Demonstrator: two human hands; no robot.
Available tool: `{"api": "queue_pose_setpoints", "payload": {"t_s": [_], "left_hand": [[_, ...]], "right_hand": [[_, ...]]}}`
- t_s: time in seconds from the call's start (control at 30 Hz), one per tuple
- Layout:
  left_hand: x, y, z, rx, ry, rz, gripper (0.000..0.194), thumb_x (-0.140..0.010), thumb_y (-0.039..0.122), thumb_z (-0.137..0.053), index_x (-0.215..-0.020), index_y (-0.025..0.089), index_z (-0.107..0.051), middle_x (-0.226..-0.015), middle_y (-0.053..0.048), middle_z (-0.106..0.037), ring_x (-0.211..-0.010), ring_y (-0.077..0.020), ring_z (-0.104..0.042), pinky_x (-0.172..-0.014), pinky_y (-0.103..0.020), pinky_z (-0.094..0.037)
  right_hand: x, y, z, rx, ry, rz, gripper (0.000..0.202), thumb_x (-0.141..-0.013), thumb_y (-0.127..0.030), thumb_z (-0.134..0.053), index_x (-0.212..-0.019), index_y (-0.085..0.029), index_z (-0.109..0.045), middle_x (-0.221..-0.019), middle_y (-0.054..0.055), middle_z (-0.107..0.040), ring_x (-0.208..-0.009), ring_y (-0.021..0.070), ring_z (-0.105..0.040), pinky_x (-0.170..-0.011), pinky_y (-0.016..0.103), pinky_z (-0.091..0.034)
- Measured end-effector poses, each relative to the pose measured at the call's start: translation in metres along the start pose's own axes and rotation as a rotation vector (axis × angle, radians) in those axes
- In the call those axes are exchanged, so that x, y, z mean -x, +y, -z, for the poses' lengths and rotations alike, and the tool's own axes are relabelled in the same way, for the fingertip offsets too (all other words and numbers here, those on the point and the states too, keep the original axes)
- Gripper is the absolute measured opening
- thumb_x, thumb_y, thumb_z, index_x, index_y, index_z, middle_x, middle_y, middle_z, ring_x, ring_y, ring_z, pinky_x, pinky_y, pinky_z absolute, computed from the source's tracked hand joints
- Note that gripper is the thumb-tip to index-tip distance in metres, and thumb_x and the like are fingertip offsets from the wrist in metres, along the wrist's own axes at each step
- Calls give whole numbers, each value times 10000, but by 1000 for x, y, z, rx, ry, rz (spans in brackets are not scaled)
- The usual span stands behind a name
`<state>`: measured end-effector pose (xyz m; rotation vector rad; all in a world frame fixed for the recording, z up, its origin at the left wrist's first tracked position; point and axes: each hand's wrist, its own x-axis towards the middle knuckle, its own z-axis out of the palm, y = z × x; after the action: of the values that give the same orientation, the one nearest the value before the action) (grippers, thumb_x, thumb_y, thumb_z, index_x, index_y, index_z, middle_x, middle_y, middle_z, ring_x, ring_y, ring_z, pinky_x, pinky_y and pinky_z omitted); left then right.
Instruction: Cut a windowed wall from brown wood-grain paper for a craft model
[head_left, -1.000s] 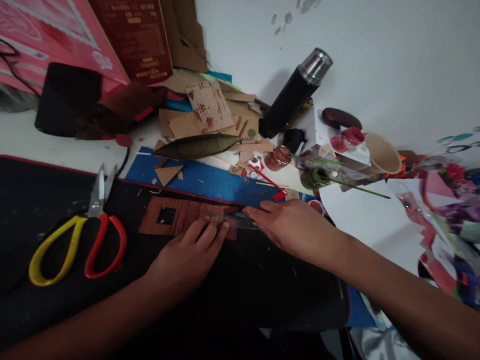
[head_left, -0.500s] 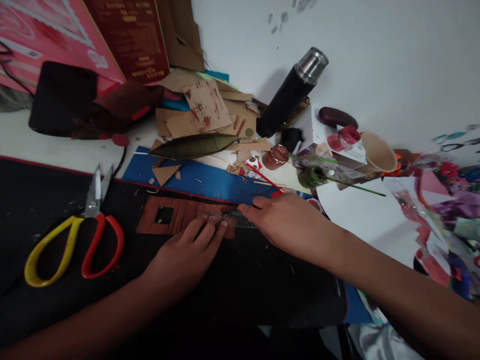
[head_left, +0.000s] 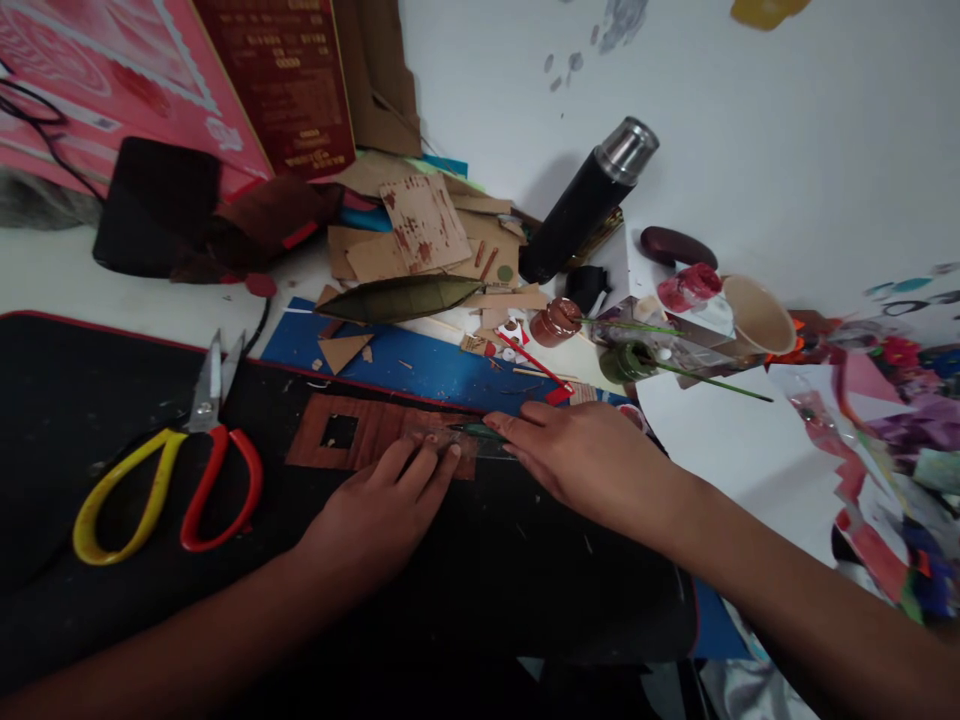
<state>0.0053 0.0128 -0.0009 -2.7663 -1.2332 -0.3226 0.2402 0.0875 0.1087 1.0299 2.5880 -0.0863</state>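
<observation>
A brown-painted strip of corrugated cardboard (head_left: pixel 375 428) with a square window cut near its left end lies on the black mat. My left hand (head_left: pixel 390 500) rests with its fingers laid out over a clear plastic ruler (head_left: pixel 495 450), pressing it onto the strip's right part. At the strip's right end my right hand (head_left: pixel 577 445) grips what looks like a slim green craft knife (head_left: pixel 480 431). The knife's tip points left, close to the ruler's upper edge and the left fingertips. Its rear part is hidden in the right hand.
Open scissors (head_left: pixel 202 410) with yellow and red handles lie left on the black mat (head_left: pixel 525 570). Behind are cardboard scraps (head_left: pixel 424 222), a leaf-shaped green piece (head_left: pixel 405 297), brown (head_left: pixel 555 322) and green (head_left: pixel 624 362) paint jars holding sticks, and a leaning black flask (head_left: pixel 577 215).
The view has shifted, so things sit a little farther right and lower. My right fingers have moved slightly away from the left ones, and more of the green knife shows.
</observation>
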Motion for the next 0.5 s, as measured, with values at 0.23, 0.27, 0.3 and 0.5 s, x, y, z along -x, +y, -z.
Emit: {"api": "queue_pose_setpoints", "payload": {"t_s": [0.23, 0.27, 0.3, 0.5], "left_hand": [[-1, 0, 3, 8, 4, 12, 540, -839, 48, -583, -1362, 136, -683, -1248, -133, -728, -1118, -299, -640, -645, -306, -620], [-1, 0, 4, 12, 2, 13, 546, -829, 45, -591, -1359, 133, -685, -1244, -132, -729, -1117, -301, -640, -636, -308, -620], [-1, 0, 4, 18, 0, 14, 551, -820, 41, -597, -1357, 130, -687, -1237, -132, -731, -1116, -301, -640, -633, -309, -621], [-2, 0, 2, 21, 8, 21, 553, -825, 57, -607, -1369, 127, -679, -1215, -133, -732, -1112, -300, -639, -634, -310, -631]], "right_hand": [[-6, -3, -6, -25, 15, 44, 403, -986, -163, -630, -1384, -226, -650, -1006, 33, -746, -714, 177, -694, -539, 328, -282], [-7, -3, -6, -23, 10, 50, 409, -981, -162, -636, -1385, -224, -648, -1010, 35, -747, -720, 180, -696, -539, 328, -281], [-7, -4, -5, -20, 5, 52, 419, -977, -160, -641, -1391, -224, -644, -1015, 37, -748, -719, 181, -695, -537, 328, -276], [-12, -4, -4, -9, -18, 38, 446, -976, -137, -619, -1413, -228, -629, -1018, 46, -750, -673, 158, -660, -530, 318, -260]]}}
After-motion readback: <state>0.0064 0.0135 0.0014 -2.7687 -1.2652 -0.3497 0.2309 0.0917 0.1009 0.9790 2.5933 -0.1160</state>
